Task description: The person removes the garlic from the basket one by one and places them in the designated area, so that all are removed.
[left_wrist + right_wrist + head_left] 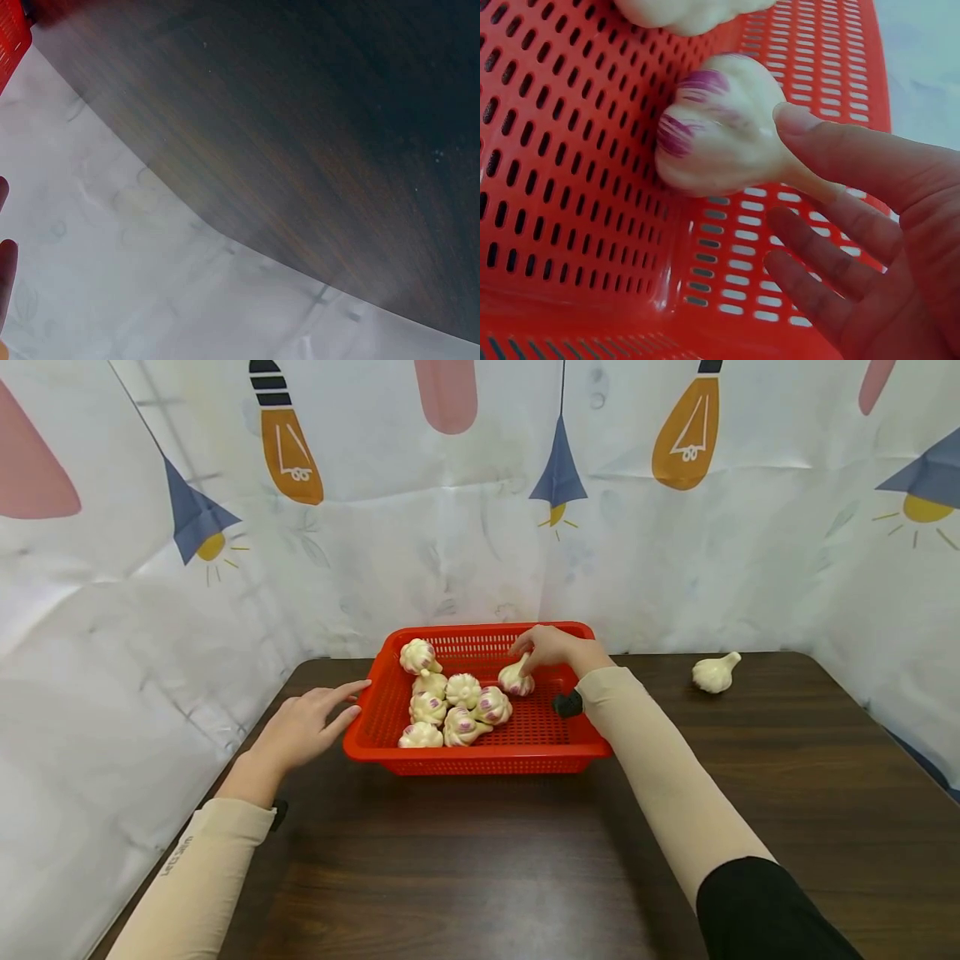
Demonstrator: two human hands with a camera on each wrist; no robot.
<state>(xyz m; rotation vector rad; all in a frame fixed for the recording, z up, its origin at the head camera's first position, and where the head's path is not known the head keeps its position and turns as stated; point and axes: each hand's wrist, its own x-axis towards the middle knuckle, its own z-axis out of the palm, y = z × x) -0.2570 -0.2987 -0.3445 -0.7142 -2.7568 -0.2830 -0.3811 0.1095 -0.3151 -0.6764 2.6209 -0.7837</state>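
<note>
My right hand (557,647) reaches into a red slotted plastic basket (480,753) and holds a garlic bulb (516,680) near its stem. In the right wrist view, the thumb and index finger of that hand pinch the neck of this purple-streaked bulb (718,127), while the other fingers stay loose below. Several other garlic bulbs (462,691) lie grouped in the basket's left half. At the basket's left rim, my left hand (300,731) has its fingers extended, fingertips right at the edge. Only bits of its fingers (6,277) show in the left wrist view.
One more garlic bulb (715,673) lies on the dark wooden table (465,860), to the right of the basket. A white patterned sheet (450,543) hangs behind the table and along its sides.
</note>
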